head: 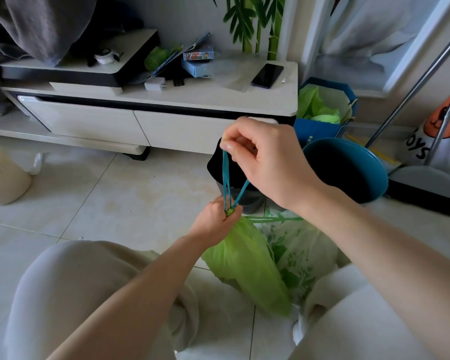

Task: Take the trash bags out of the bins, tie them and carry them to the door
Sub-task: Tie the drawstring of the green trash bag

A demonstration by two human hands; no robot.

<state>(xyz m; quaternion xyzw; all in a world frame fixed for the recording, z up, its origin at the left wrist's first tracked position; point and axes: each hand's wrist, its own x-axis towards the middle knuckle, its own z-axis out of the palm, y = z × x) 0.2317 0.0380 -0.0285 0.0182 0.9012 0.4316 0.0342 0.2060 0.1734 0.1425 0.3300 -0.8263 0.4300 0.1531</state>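
A light green trash bag (247, 263) hangs low between my knees. My left hand (216, 222) is closed around its gathered neck. Teal drawstrings (226, 178) run up from the neck to my right hand (265, 159), which pinches them taut above the bag. To the right, a teal round bin (369, 172) lies tilted with a dark, bare inside. Behind the drawstrings stands a black-lined bin (234, 175), partly hidden by my right hand. A white bag with green print (296, 245) lies on the floor beside the green bag.
A white TV cabinet (166, 118) runs along the back, with a phone (266, 75) and boxes on top. A blue carton with green bags (322, 113) stands at its right end. A broom and dustpan (426, 183) lean at the right. A beige bin (3, 175) sits at the left.
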